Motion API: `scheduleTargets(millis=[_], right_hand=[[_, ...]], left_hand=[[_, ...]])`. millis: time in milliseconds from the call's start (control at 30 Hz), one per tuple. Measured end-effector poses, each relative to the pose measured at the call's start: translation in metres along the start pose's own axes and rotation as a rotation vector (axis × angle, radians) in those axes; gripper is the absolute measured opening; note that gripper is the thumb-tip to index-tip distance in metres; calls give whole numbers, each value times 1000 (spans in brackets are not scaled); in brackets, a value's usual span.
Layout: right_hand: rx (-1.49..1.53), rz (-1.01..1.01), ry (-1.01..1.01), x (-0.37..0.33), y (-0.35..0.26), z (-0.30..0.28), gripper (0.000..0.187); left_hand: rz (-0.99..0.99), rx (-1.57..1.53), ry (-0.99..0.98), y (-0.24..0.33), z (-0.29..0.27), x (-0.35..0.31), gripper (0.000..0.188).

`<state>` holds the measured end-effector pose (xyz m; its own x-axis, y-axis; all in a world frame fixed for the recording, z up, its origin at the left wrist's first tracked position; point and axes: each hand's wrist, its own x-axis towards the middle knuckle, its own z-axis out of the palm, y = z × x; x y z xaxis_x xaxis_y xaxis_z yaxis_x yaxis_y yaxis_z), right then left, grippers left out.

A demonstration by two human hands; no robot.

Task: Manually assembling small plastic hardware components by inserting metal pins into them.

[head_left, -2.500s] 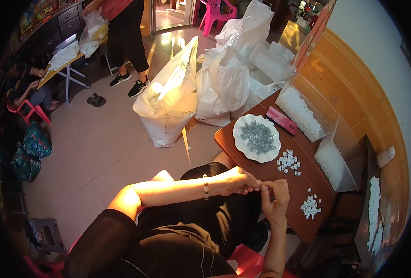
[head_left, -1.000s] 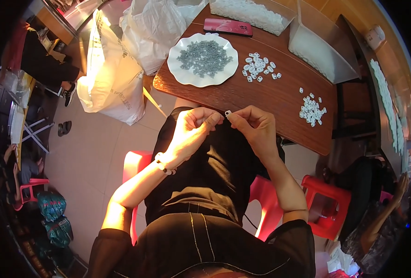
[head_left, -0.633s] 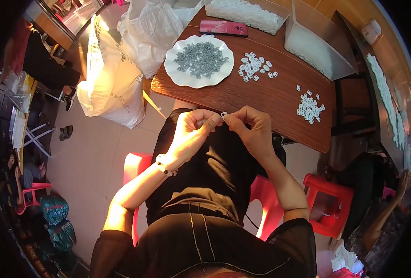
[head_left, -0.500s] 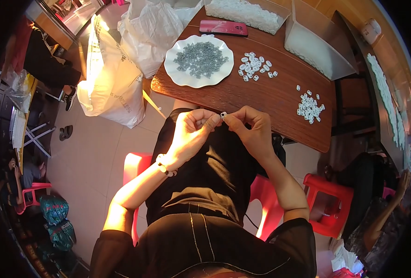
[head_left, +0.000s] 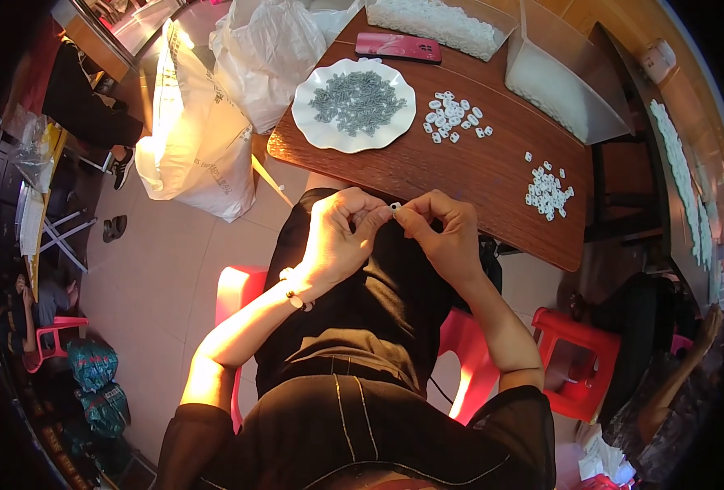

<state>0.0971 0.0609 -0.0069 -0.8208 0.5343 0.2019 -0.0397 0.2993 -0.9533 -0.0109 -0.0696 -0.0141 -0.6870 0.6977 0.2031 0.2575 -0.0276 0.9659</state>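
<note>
Above my lap, just off the table's near edge, both hands meet fingertip to fingertip. My right hand is closed in a pinch on a small white plastic piece with a dark spot on it. The fingers of my left hand are pinched too, right against that piece; what lies between them is hidden. Beyond my hands stands a white wavy-rimmed plate heaped with small grey pieces. To its right lies a loose pile of white oval pieces. Another pile of small white pieces sits farther right.
The brown wooden table also carries a pink phone and clear bins of white pieces at the back. White sacks stand on the floor to the left. A red stool is at right, beside another person's arm.
My hands stay together at nearly the same spot, with the white piece tilted slightly differently between the fingertips. The whole view has shifted a little.
</note>
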Motion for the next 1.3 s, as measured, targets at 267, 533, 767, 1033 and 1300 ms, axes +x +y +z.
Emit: scheduleTargets(millis=[267, 533, 767, 1033, 1300], right_hand=[[2, 31, -49, 0, 6, -2, 12], [206, 177, -57, 3, 10, 1, 15], [234, 181, -29, 5, 18, 1, 16], [227, 187, -39, 2, 12, 3, 16], [272, 159, -17, 1, 13, 6, 14]], left_hand=[[-27, 45, -49, -2, -2, 2, 3], [-266, -214, -142, -6, -7, 7, 19], [-293, -311, -137, -10, -9, 5, 34], [-387, -364, -123, -4, -11, 2, 25], [-417, -509, -101, -6, -7, -4, 21]])
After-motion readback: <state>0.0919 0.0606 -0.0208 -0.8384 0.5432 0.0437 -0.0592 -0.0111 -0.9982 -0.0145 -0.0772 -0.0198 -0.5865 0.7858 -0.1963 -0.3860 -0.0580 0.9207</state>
